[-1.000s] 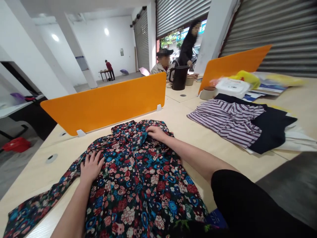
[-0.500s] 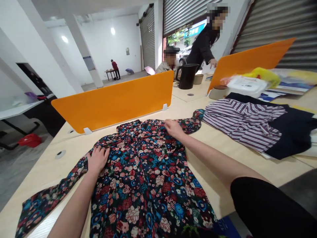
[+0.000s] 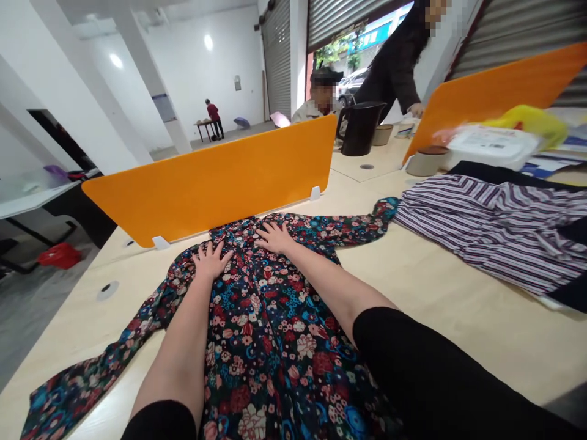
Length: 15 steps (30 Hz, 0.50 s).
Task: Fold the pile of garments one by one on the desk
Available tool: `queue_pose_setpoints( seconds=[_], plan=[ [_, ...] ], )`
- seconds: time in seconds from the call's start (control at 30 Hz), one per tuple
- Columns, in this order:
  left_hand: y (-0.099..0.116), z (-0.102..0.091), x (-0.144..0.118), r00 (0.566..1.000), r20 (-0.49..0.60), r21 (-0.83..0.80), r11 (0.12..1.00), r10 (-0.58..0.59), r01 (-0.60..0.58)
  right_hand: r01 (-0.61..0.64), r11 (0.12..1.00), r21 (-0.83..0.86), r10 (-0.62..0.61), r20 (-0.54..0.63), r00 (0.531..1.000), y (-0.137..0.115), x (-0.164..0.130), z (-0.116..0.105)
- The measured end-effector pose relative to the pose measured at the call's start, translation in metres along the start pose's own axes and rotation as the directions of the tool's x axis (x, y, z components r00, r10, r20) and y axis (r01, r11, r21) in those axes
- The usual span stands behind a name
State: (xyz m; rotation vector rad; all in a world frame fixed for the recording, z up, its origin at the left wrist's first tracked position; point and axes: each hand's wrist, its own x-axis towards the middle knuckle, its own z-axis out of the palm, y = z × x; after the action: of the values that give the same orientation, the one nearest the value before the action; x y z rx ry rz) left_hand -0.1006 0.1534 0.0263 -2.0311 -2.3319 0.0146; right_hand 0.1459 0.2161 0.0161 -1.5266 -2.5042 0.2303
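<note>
A dark floral long-sleeved shirt (image 3: 257,318) lies spread on the pale wooden table (image 3: 413,293), its collar end against the orange divider. Flat on the upper left of the shirt rests my left hand (image 3: 211,261), fingers spread. My right hand (image 3: 275,238) lies just below the collar, also with fingers apart and pressing on the cloth. One sleeve stretches toward the lower left; the other reaches right, its cuff touching a striped garment (image 3: 490,214). My forearms hide parts of the shirt's sides.
An orange divider (image 3: 220,177) stands behind the shirt, with a second orange divider (image 3: 495,91) at right. Beyond are a black pitcher (image 3: 361,129), a cup (image 3: 427,161) and a white plastic container (image 3: 493,145). Two people are across the table; another person (image 3: 213,116) stands far back.
Both my hands have moved inward toward the collar, the right one leaving the right shoulder and spreading its fingers. The shirt's collar end has shifted up against the divider.
</note>
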Motion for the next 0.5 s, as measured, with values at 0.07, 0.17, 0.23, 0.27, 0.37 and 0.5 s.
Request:
queue_pose_setpoints(
  seconds=[0.07,0.17,0.23,0.27,0.37,0.5],
  plan=[
    [0.001,-0.001,-0.004,0.996,-0.089,0.02,1.0,0.023,-0.021,0.007,1.0,0.002,-0.007,-0.016,1.0,-0.002,0.005,-0.002],
    [0.007,-0.009,-0.018,0.975,-0.222,0.058,0.998,0.027,-0.015,0.024,0.999,0.046,-0.022,-0.028,0.999,-0.005,0.003,-0.012],
    [0.006,-0.017,-0.035,0.966,-0.252,0.089,0.995,0.057,-0.035,0.021,0.997,0.081,-0.016,-0.063,0.998,-0.005,-0.011,-0.023],
    [0.003,-0.022,-0.048,0.964,-0.251,0.102,0.993,0.086,-0.062,0.023,0.996,0.084,-0.015,-0.094,0.995,-0.003,-0.023,-0.028],
    [-0.017,-0.026,-0.099,0.955,-0.22,0.121,0.977,0.199,-0.176,0.041,0.999,0.028,-0.036,-0.173,0.984,0.007,-0.079,-0.036],
    [-0.05,-0.01,-0.168,0.965,-0.071,0.089,0.965,0.253,-0.247,-0.026,1.0,-0.017,0.025,-0.068,0.997,0.026,-0.155,-0.023]
  ],
)
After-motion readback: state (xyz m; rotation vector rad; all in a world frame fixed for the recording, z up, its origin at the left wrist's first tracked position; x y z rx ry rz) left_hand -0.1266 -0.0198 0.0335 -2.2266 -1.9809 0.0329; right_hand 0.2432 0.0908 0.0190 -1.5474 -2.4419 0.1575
